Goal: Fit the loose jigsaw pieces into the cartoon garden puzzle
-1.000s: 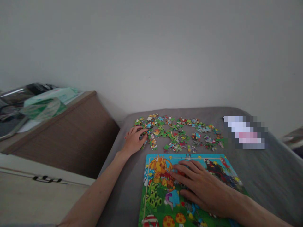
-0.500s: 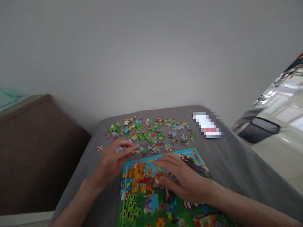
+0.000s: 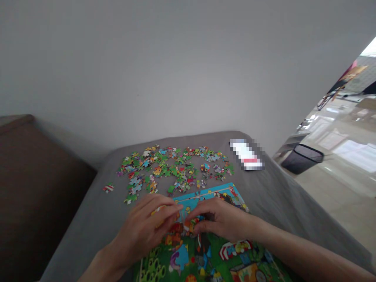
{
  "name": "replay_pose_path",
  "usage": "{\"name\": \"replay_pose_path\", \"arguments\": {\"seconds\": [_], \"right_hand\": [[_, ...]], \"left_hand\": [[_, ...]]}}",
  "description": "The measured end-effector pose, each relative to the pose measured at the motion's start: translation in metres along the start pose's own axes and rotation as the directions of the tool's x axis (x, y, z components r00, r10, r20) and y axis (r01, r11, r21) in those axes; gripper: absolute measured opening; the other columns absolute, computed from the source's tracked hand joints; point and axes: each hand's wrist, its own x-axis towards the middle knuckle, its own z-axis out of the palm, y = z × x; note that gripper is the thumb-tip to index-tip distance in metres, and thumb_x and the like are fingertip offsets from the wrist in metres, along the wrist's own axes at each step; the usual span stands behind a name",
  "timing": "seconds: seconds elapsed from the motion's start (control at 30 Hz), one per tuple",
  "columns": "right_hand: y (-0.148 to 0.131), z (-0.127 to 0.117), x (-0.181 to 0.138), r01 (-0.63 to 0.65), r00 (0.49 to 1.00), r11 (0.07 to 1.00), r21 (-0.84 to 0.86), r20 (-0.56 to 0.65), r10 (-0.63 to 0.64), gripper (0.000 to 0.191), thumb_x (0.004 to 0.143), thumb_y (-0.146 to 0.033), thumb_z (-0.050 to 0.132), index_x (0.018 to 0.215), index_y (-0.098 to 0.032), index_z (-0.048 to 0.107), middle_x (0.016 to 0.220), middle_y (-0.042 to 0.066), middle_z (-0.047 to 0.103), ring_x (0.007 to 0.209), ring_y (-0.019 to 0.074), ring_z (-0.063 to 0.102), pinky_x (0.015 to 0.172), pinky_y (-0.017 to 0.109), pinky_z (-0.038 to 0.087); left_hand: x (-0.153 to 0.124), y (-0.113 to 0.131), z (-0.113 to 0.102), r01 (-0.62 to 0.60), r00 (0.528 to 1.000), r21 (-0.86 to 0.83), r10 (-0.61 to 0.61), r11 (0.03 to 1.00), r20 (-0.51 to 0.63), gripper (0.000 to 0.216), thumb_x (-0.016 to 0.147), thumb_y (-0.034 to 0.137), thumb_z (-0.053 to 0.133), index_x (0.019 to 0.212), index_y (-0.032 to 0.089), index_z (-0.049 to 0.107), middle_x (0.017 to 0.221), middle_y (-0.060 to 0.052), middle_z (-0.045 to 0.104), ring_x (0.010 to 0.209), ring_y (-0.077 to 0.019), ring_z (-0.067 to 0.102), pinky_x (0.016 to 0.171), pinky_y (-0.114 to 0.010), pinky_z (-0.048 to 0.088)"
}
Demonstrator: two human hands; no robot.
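Observation:
A cartoon jigsaw puzzle board (image 3: 179, 256) with a blue top edge and green lower part lies in front of me. My left hand (image 3: 149, 225) is over its upper left, fingers pressed together around a small puzzle piece that they mostly hide. Just to the right, my right hand (image 3: 221, 219) rests on the board's upper middle, its fingers curved and its thumb apart from them. Orange and red picture parts show between the two hands. A blue and purple piece (image 3: 179, 257) lies on the board below the left hand.
Loose puzzle pieces (image 3: 160, 170) are spread beyond the board on the grey cloth (image 3: 88, 231). One red and white striped piece (image 3: 108, 188) lies apart at the left. A phone (image 3: 246, 154) with a blurred screen lies at the right, near the wall (image 3: 176, 78).
My left hand has moved from the loose pieces down and right onto the board, close to my right hand. My right hand's fingers have curled more. The view has shifted slightly right.

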Motion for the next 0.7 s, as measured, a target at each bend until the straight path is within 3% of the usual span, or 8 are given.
{"name": "replay_pose_path", "arguments": {"seconds": [0.07,0.2,0.3,0.47,0.6,0.7], "right_hand": [[-0.004,-0.009,-0.002,0.07,0.998,0.969,-0.238,0.015,-0.069,0.018,0.092,-0.028,0.066,0.107,-0.025,0.075,0.094,0.002,0.074,0.086,0.015,0.065,0.08,0.027,0.049],[0.0,-0.02,-0.003,0.145,0.989,0.841,-0.522,0.054,-0.137,0.015,0.095,-0.023,0.062,0.099,-0.021,0.077,0.09,0.003,0.071,0.091,0.0163,0.061,0.086,0.029,0.046],[0.007,-0.021,-0.003,0.175,0.981,0.745,-0.644,0.045,-0.191,0.017,0.096,-0.027,0.061,0.096,-0.023,0.077,0.096,0.005,0.067,0.099,0.018,0.056,0.09,0.03,0.045],[0.012,-0.02,-0.003,0.163,0.968,0.635,-0.755,-0.002,-0.25,0.026,0.089,-0.042,0.068,0.108,-0.025,0.073,0.111,0.006,0.064,0.107,0.0239,0.05,0.096,0.039,0.043],[0.016,-0.028,-0.001,0.075,0.952,0.656,-0.751,-0.142,-0.271,0.03,0.098,-0.042,0.054,0.12,-0.026,0.067,0.121,0.007,0.062,0.115,0.0248,0.049,0.101,0.044,0.041],[0.028,-0.043,0.006,-0.077,0.89,0.672,-0.737,-0.355,-0.287,0.031,0.102,-0.033,0.047,0.128,-0.025,0.061,0.127,0.009,0.061,0.121,0.0259,0.047,0.105,0.048,0.038]], "left_hand": [[-0.001,-0.011,-0.006,0.036,0.999,0.065,-0.036,0.997,-0.004,0.019,0.097,0.016,0.056,0.109,0.024,0.067,0.097,-0.002,0.07,0.088,-0.0148,0.066,0.082,-0.029,0.053],[-0.005,-0.034,-0.015,0.099,0.995,0.126,-0.097,0.987,-0.022,0.018,0.096,0.018,0.056,0.109,0.023,0.068,0.1,-0.002,0.071,0.092,-0.0157,0.068,0.084,-0.029,0.053],[-0.01,-0.045,-0.016,0.139,0.99,0.135,-0.138,0.981,-0.011,0.019,0.095,0.017,0.055,0.108,0.022,0.068,0.101,-0.003,0.071,0.092,-0.0156,0.068,0.086,-0.029,0.053],[-0.013,-0.051,-0.013,0.141,0.989,0.135,-0.145,0.981,0.014,0.019,0.096,0.022,0.055,0.106,0.024,0.07,0.1,-0.003,0.072,0.092,-0.0166,0.068,0.084,-0.029,0.054],[-0.015,-0.053,-0.01,0.153,0.986,0.13,-0.16,0.98,0.043,0.02,0.096,0.022,0.054,0.107,0.025,0.07,0.102,-0.003,0.073,0.094,-0.0172,0.068,0.086,-0.03,0.054],[-0.015,-0.054,-0.009,0.16,0.985,0.133,-0.168,0.978,0.048,0.02,0.096,0.023,0.053,0.106,0.024,0.071,0.101,-0.003,0.073,0.093,-0.0175,0.069,0.085,-0.031,0.054]]}}
